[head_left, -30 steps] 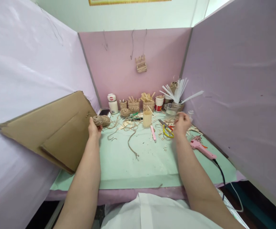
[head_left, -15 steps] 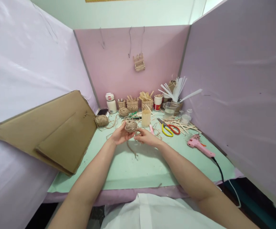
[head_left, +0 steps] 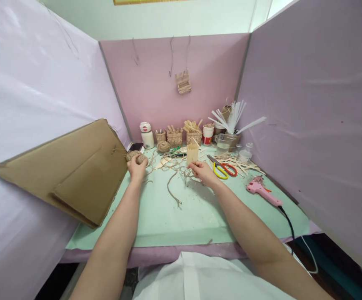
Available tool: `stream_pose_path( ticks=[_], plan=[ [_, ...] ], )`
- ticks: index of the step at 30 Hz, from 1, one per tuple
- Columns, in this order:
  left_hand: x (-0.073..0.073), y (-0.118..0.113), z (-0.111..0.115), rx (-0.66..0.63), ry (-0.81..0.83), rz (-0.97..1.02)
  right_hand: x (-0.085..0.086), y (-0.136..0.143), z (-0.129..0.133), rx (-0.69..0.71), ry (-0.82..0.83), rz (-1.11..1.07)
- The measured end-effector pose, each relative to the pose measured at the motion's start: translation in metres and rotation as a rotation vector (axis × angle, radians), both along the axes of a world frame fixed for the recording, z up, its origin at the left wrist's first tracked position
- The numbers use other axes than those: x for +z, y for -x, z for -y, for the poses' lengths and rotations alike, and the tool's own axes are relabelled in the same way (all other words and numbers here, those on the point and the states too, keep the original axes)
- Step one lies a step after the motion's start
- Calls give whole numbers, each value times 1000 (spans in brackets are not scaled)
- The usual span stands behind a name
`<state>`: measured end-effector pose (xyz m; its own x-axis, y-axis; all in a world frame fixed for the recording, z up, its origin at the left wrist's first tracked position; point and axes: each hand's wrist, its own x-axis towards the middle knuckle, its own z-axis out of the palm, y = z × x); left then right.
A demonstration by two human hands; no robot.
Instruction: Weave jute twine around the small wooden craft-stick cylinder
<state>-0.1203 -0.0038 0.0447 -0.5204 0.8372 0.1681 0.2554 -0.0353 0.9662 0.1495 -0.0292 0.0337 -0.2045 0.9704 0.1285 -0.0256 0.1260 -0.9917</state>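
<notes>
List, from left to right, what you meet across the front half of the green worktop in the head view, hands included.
Brown cardboard, left hand, short loose cord, right hand, scissors, pink glue gun.

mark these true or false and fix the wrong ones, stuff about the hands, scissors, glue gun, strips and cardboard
1. The left hand is at a ball of twine. True.
2. The right hand holds the pink glue gun. False: its fingers are on loose twine; the glue gun lies farther right.
3. The scissors have one yellow and one red handle. True.
4. The white strips lie flat on the table. False: they fan up and outward at the back right.
5. The cardboard is on the left side. True.
</notes>
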Motion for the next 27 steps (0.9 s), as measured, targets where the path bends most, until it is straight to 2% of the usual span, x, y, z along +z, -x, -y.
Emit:
stream_pose_path(
  ticks=[1,3,5,7,9,12,14,16,18,19,20,21,23,25,27],
  plan=[
    [-2,4,1,101,10,-181,-1,0,0,23,2,10],
    [-5,7,3,228,62,-421,-3,1,-2,2,-1,39],
    [-4,1,5,265,60,-538,-5,0,-4,-96,-13,71],
    [1,-13,8,230,-63,-587,-6,-1,-7,-191,-25,67],
    [6,-32,14,71,-217,-559,-6,-2,-8,-223,-20,15],
    [7,-63,27,-310,-301,-381,-5,-1,-8,-194,11,-62],
    [1,-79,34,-568,-240,-304,-4,-1,-7,-159,23,-83],
    [-9,-88,37,-746,-133,-214,-4,-1,-6,-133,28,-98],
    [-17,-90,35,-842,-21,-186,-3,-2,-6,-126,32,-118],
    [-20,-89,31,-847,14,-195,-2,-2,-6,-129,33,-127],
    [-20,-86,27,-801,19,-194,-2,-3,-7,-137,32,-133],
    [-18,-82,22,-700,-12,-170,-2,-4,-7,-148,32,-133],
    [-10,-68,13,-346,-177,-52,-1,-4,-8,-178,30,-120],
    [1,-48,7,-186,-266,-29,-1,-4,-8,-206,23,-107],
    [10,-27,5,-24,-308,-107,-2,-3,-8,-218,15,-111]
  ],
)
